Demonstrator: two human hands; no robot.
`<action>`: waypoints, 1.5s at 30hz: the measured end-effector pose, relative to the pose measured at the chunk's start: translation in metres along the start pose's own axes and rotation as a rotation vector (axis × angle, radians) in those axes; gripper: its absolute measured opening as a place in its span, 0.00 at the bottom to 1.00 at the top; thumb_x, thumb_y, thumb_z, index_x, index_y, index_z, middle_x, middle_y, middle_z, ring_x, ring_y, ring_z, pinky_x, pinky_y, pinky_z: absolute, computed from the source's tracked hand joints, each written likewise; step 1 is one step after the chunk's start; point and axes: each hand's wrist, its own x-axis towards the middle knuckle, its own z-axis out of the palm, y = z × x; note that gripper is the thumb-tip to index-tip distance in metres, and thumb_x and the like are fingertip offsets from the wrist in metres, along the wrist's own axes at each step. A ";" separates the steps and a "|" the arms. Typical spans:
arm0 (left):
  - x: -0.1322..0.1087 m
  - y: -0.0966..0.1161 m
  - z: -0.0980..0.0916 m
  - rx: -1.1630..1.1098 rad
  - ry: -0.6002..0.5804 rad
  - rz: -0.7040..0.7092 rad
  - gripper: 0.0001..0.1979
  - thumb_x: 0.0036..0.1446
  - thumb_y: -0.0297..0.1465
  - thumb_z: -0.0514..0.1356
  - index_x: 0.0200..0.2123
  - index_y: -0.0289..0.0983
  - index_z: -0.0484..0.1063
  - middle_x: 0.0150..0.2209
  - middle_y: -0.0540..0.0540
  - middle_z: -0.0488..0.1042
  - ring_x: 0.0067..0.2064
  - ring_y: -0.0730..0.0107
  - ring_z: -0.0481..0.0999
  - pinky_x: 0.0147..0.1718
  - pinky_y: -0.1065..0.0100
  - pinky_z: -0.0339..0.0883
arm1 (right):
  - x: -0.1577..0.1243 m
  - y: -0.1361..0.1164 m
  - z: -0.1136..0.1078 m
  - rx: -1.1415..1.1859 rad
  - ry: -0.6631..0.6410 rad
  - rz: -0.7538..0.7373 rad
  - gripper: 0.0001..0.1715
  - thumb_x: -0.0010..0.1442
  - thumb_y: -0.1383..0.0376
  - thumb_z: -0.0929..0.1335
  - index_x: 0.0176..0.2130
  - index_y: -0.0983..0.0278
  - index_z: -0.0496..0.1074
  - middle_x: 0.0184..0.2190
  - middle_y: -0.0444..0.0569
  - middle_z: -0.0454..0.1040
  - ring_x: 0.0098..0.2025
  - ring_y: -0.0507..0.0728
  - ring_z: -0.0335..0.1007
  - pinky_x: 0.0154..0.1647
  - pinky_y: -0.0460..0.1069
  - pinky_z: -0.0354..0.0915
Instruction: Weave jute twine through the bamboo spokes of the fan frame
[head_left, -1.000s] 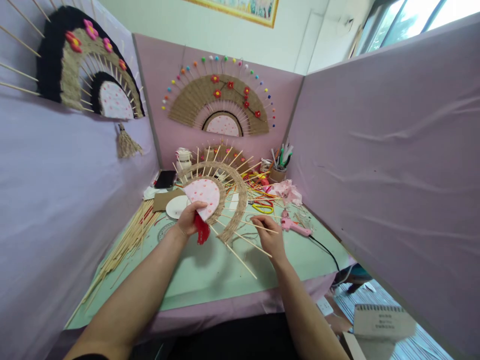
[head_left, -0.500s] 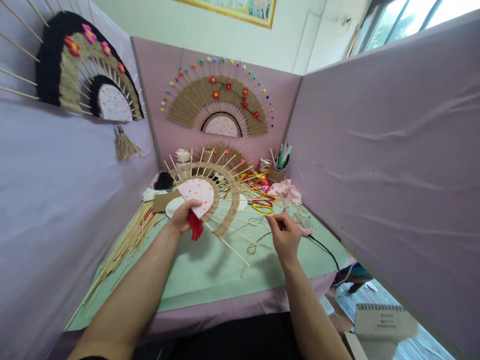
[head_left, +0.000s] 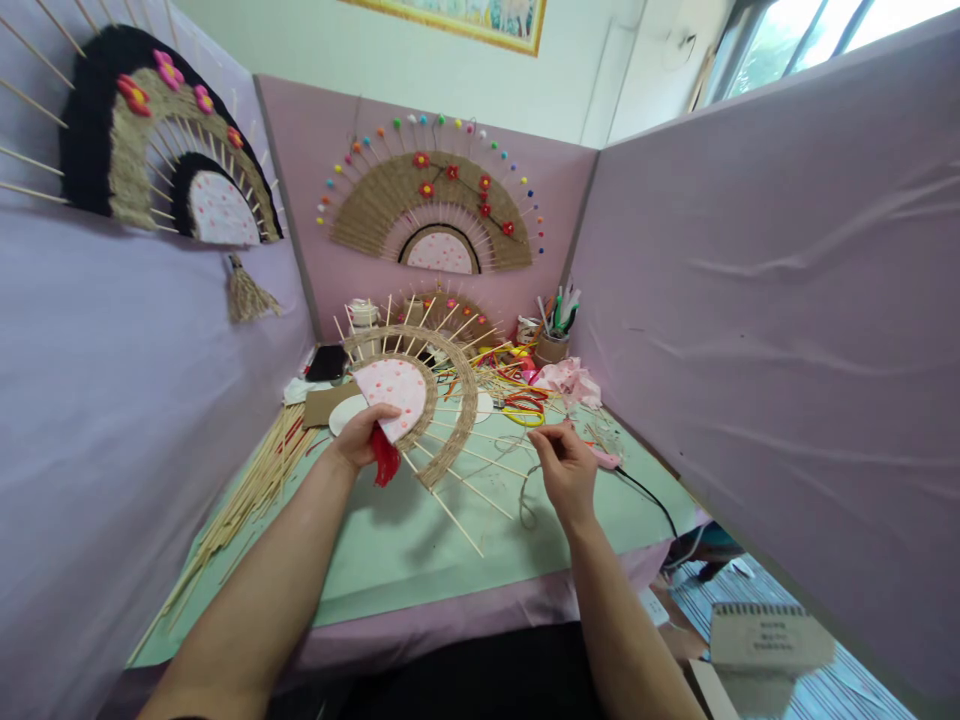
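Note:
My left hand point(head_left: 361, 436) is closed on the lower corner of a half-round fan point(head_left: 394, 392), its thumb over the pink dotted centre. Thin wooden sticks radiate from that centre, and a band of brown twine point(head_left: 466, 400) is woven across them. A red tassel point(head_left: 385, 458) hangs below the left hand. To the right of the fan, my right hand point(head_left: 566, 468) is pinched, with fingertips and thumb together near the stick ends. A loose length of twine point(head_left: 528, 512) dangles beside it, seemingly from the pinch.
Loose sticks point(head_left: 247, 490) lie along the table's left side. Scissors point(head_left: 525, 410), a pink glue gun point(head_left: 604, 458) with a black cord, pink cloth point(head_left: 570, 380) and a pen holder point(head_left: 553, 346) are at the back right. Finished fans point(head_left: 442, 210) hang on the partitions.
The fan has turned slightly, its lower sticks swinging down and left. The loose twine has shifted right, closer to my right hand, which stays pinched.

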 end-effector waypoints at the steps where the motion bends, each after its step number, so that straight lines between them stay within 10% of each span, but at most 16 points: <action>1: -0.001 0.000 0.001 -0.002 0.001 -0.010 0.22 0.43 0.17 0.54 0.44 0.26 0.73 0.26 0.40 0.80 0.24 0.61 0.79 0.24 0.66 0.75 | -0.001 0.001 0.002 0.029 -0.007 0.052 0.12 0.56 0.58 0.69 0.28 0.64 0.71 0.23 0.44 0.69 0.25 0.52 0.61 0.27 0.48 0.57; 13: -0.004 -0.029 0.016 -0.037 -0.100 -0.183 0.24 0.44 0.18 0.54 0.47 0.26 0.71 0.26 0.40 0.79 0.24 0.60 0.79 0.26 0.65 0.74 | -0.006 0.002 0.038 0.197 -0.015 0.329 0.14 0.50 0.56 0.70 0.24 0.65 0.70 0.21 0.43 0.66 0.24 0.51 0.58 0.26 0.47 0.57; 29: 0.004 -0.027 0.023 -0.193 0.033 0.013 0.12 0.49 0.21 0.58 0.39 0.32 0.72 0.28 0.44 0.79 0.26 0.67 0.78 0.26 0.68 0.74 | -0.032 -0.021 0.061 0.807 -0.324 0.617 0.15 0.51 0.54 0.69 0.33 0.62 0.67 0.20 0.39 0.62 0.20 0.48 0.51 0.21 0.44 0.48; 45: 0.003 -0.028 0.023 -0.161 0.008 0.005 0.09 0.47 0.22 0.58 0.35 0.31 0.72 0.26 0.45 0.78 0.26 0.67 0.77 0.26 0.69 0.73 | -0.031 -0.019 0.060 0.806 -0.379 0.776 0.14 0.46 0.60 0.73 0.31 0.65 0.70 0.18 0.37 0.58 0.18 0.45 0.47 0.19 0.42 0.44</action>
